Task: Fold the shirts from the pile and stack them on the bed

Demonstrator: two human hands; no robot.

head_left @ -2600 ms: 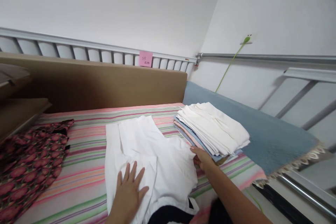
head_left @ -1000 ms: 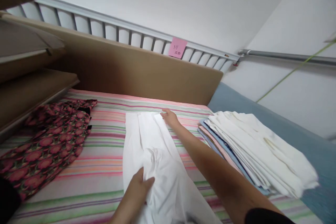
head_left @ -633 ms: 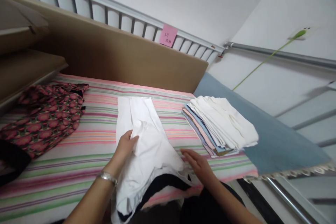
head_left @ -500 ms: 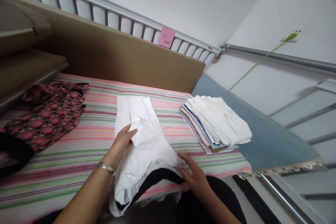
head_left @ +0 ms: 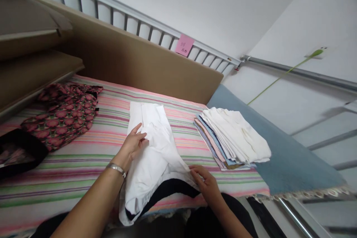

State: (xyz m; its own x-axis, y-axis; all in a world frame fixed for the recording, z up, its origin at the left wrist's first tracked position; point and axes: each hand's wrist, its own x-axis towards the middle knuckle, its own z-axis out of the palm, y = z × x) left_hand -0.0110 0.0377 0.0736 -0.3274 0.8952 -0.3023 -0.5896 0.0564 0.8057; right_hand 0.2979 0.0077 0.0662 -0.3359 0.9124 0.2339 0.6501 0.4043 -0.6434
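Note:
White trousers (head_left: 158,148) lie on the striped sheet in front of me, legs pointing away and the waist, with a black inner band (head_left: 167,189), towards me. My left hand (head_left: 134,145), wearing a silver bracelet (head_left: 116,168), rests against the left side of the trousers with its fingers apart; the cloth there is wrinkled. At the right corner of the waist, my right hand (head_left: 205,182) pinches the edge of the cloth between thumb and fingers.
A stack of folded clothes (head_left: 237,134), white on top, sits to the right. A floral garment (head_left: 65,119) lies crumpled at left, below cardboard boxes (head_left: 36,59). A brown board (head_left: 145,63) lines the railing, which bears a pink note (head_left: 184,45). Blue cloth (head_left: 284,156) covers the right end.
The camera view has shifted a little. My left hand has spread its fingers slightly on the trousers, and the right side of the waist is drawn straighter by my right hand.

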